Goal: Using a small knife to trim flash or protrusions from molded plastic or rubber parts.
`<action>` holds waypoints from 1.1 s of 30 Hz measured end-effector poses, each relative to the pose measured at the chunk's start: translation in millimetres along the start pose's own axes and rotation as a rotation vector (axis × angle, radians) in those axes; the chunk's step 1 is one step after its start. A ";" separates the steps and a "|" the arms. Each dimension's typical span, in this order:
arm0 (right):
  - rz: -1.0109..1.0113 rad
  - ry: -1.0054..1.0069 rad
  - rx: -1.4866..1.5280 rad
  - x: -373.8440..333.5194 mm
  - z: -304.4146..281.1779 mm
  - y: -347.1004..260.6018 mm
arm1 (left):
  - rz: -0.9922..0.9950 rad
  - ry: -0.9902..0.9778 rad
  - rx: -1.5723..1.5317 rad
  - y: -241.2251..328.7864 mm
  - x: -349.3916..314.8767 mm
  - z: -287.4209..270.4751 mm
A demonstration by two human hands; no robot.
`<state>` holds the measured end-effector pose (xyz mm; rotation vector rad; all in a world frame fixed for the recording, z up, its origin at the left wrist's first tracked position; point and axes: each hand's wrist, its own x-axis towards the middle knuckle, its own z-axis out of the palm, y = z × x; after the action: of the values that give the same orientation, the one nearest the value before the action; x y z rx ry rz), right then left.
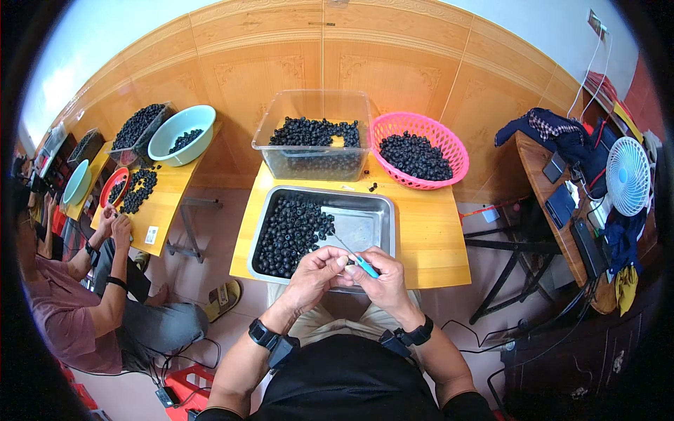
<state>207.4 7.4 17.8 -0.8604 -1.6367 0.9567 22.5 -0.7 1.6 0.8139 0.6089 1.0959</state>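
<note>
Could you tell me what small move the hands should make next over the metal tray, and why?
Probably press the blue-handled tool in the right hand into the small dark piece pinched by the left hand; its tip already points there, above the metal tray.

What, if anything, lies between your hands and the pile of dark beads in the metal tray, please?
Nothing visible. The left hand and right hand, which holds a blue-handled tool, hover over the near rim of the metal tray; the beads lie open just beyond.
</note>
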 end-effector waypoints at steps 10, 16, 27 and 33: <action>-0.013 -0.053 0.097 -4.6 -3.0 -2.2 | -0.087 -0.043 -0.112 2.2 -10.1 4.1; 0.203 -0.105 0.425 -8.0 -5.1 -7.8 | -0.084 -0.019 -0.114 1.3 -14.9 8.1; 0.052 -0.008 -0.072 -21.0 -8.8 -23.7 | 0.057 0.103 -0.220 -0.4 -17.0 10.6; -0.088 -0.050 -0.218 -22.5 -9.4 -24.4 | 0.100 0.101 -0.232 -1.3 -18.0 14.1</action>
<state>219.7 -21.3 32.2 -0.9080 -1.8307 0.7533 27.8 -21.6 9.3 0.5962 0.5178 1.2784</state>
